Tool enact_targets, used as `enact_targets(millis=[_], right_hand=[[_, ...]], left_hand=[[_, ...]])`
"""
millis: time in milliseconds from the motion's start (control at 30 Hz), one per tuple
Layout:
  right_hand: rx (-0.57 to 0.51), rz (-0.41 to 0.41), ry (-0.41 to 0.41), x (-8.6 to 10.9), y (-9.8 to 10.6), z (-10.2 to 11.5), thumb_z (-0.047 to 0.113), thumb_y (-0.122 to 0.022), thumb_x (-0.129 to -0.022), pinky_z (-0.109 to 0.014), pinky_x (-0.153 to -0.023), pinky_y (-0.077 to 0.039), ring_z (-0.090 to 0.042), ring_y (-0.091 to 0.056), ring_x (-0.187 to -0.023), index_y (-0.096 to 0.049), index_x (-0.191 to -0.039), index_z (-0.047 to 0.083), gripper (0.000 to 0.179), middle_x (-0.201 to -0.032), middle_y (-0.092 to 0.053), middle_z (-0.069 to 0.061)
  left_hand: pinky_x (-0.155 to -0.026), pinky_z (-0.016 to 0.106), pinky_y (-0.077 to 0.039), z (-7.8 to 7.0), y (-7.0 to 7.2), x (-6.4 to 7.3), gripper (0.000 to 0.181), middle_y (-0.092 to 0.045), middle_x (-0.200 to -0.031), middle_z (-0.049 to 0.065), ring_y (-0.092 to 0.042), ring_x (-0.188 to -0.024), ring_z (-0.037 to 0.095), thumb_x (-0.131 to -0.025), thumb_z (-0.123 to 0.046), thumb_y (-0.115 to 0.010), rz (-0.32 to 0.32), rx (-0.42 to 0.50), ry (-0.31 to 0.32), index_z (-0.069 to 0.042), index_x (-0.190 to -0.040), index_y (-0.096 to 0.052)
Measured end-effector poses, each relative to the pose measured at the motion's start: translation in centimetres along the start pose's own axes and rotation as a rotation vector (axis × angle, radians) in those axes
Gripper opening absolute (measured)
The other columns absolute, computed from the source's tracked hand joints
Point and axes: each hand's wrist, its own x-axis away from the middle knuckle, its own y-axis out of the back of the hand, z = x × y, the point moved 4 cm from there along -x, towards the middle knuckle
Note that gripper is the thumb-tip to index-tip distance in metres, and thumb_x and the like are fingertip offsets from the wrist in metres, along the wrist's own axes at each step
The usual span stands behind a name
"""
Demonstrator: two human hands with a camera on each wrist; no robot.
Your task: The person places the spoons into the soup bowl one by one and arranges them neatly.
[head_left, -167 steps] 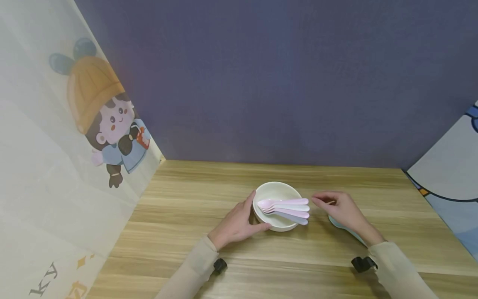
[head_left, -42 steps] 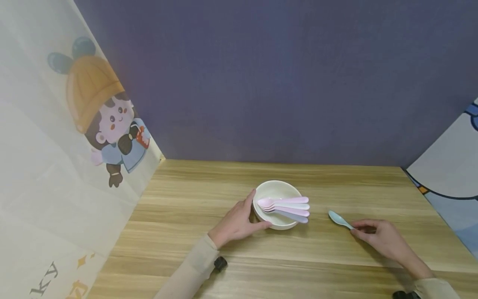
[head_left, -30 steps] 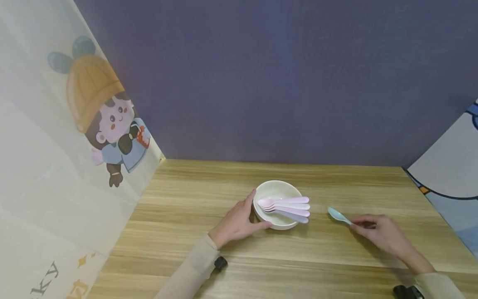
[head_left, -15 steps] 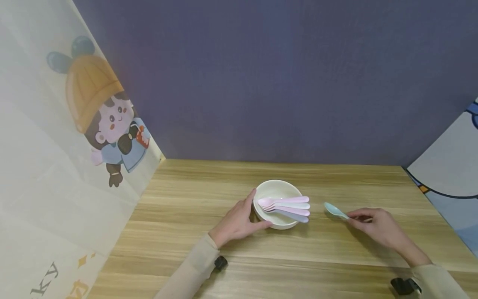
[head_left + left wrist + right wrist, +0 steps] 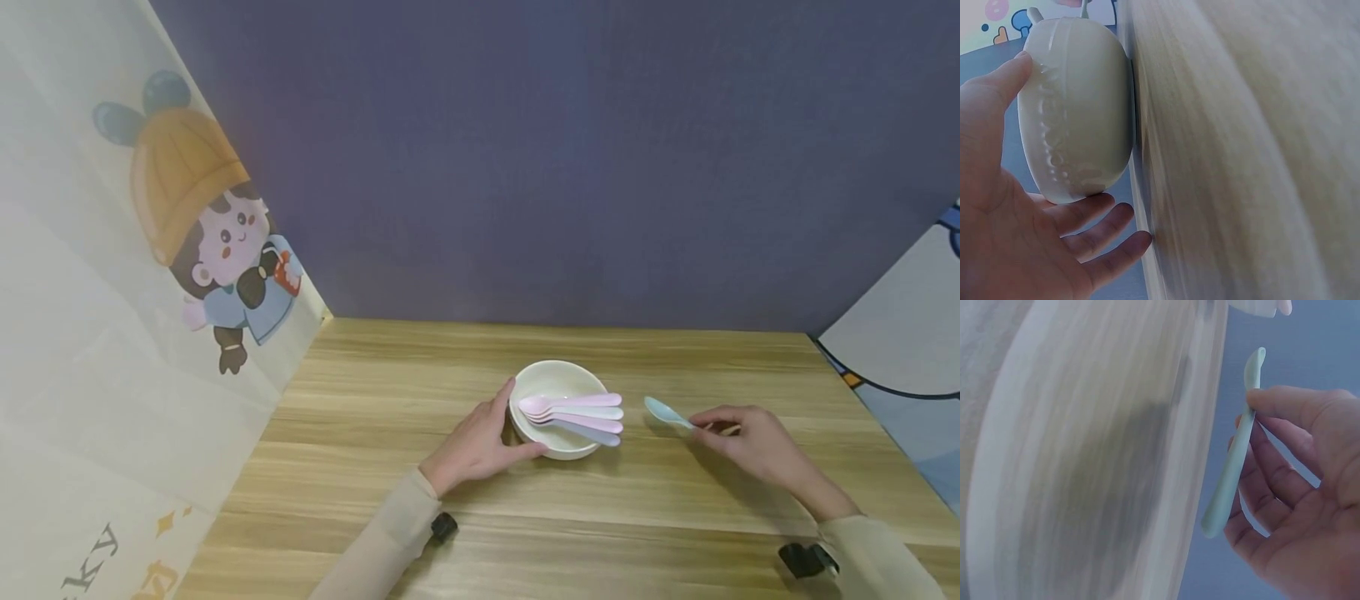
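Note:
A cream bowl (image 5: 553, 379) stands on the wooden table, with several nested pink, white and grey-lilac spoons (image 5: 588, 414) lying in it, handles over its right rim. My left hand (image 5: 474, 446) grips the bowl from the left: thumb at the near rim, forefinger along the far-left side. In the left wrist view, the other fingers spread beside the bowl's raised lettering (image 5: 1054, 125). To the right, my right hand (image 5: 757, 446) pinches a pale mint-green spoon (image 5: 663, 412) between thumb and fingers. Its scoop points toward the bowl; the right wrist view shows the handle (image 5: 1232, 472) raised above the table.
A dark blue-grey panel (image 5: 570, 167) rises behind the table's (image 5: 420, 358) back edge. Walls with cartoon prints (image 5: 247, 242) flank it on the left and right. Bare wood surrounds the bowl. Each wrist wears a small black camera (image 5: 444, 527).
My right hand first drew back from the bowl area, took hold of the mint-green spoon, and has since moved it up and left toward the bowl. My left hand and the bowl stay put.

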Motion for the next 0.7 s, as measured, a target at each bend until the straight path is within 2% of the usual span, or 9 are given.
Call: enact_targets(millis=[233, 500, 700], right_hand=[[-0.014, 0.021, -0.017, -0.4, 0.0, 0.5, 0.022, -0.081, -0.097, -0.022, -0.068, -0.059, 0.003, -0.065, -0.081, -0.083, -0.111, 0.008, 0.02, -0.099, -0.08, -0.004], [-0.009, 0.007, 0.015, -0.9, 0.0, 1.1, 0.022, -0.08, -0.097, -0.021, -0.07, -0.06, 0.004, -0.065, -0.084, -0.083, -0.111, 0.009, 0.018, -0.104, -0.08, -0.006], [-0.012, 0.004, 0.028, -1.2, 0.1, 1.5, 0.022, -0.079, -0.097, -0.021, -0.069, -0.059, 0.003, -0.064, -0.084, -0.083, -0.11, 0.008, 0.019, -0.103, -0.08, -0.007]], left_hand=[[-0.118, 0.048, -0.05, -0.1, 0.1, 0.0, 0.119, -0.055, -0.158, 0.018, -0.057, -0.141, 0.032, -0.091, -0.075, -0.069, -0.003, 0.003, -0.014, -0.01, -0.172, -0.011], [-0.119, 0.048, -0.049, -0.1, 0.1, 0.0, 0.12, -0.055, -0.159, 0.018, -0.056, -0.142, 0.032, -0.09, -0.076, -0.069, 0.002, 0.0, 0.0, -0.012, -0.173, -0.011], [-0.119, 0.048, -0.049, -0.1, 0.0, 0.0, 0.12, -0.055, -0.158, 0.017, -0.056, -0.142, 0.031, -0.09, -0.076, -0.069, 0.0, 0.005, -0.002, -0.009, -0.172, -0.012]])
